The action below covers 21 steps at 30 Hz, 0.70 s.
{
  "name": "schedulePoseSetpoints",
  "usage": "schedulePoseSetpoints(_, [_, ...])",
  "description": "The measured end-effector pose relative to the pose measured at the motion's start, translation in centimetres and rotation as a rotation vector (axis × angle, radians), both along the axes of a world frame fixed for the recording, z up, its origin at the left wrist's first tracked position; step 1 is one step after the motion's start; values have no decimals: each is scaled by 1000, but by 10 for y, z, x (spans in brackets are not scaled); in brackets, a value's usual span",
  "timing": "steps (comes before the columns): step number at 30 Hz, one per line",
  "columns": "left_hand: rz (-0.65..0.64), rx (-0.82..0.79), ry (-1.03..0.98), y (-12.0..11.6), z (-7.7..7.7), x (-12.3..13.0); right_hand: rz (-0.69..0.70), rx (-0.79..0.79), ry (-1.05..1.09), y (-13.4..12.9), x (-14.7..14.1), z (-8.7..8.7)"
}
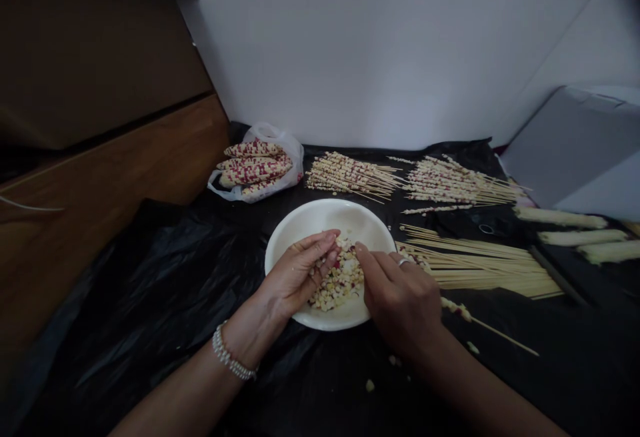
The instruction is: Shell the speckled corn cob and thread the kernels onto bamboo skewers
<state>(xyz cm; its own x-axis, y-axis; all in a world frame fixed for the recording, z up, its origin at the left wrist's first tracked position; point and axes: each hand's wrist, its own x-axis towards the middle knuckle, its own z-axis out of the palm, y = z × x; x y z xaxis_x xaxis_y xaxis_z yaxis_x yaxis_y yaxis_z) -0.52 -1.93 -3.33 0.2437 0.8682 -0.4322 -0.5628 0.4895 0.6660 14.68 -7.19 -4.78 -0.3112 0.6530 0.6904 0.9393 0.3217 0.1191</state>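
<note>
My left hand (303, 269) is over the white bowl (285, 223), its thumb and fingers curled in around some corn kernels. Loose cream and dark red corn kernels (340, 287) lie in the bowl below. At the bowl's right side, my right hand (397, 287) is closed on a skewer (503, 335). Threaded kernels show on that skewer just behind the hand, and its bare end points to the lower right. The fingertips of both hands are close together above the kernels; the skewer's front tip is hard to make out.
Corn cobs (257, 165) lie in a plastic bag (296, 150) at the back left. Two piles of kernel-threaded skewers (350, 173) are behind the bowl. Bare skewers (480, 267) and stripped cobs (583, 237) lie right. Black plastic sheeting (165, 290) covers the surface, against a white wall.
</note>
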Motion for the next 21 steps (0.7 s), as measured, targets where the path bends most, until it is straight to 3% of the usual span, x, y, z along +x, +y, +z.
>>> schedulePoseSetpoints(15, [-24, -47, -101, -5, -3, 2, -29, -15, -30, 3, -10, 4])
schedulePoseSetpoints(21, [131, -92, -100, 1, 0, -3, -4, -82, -37, -3, -2, 28])
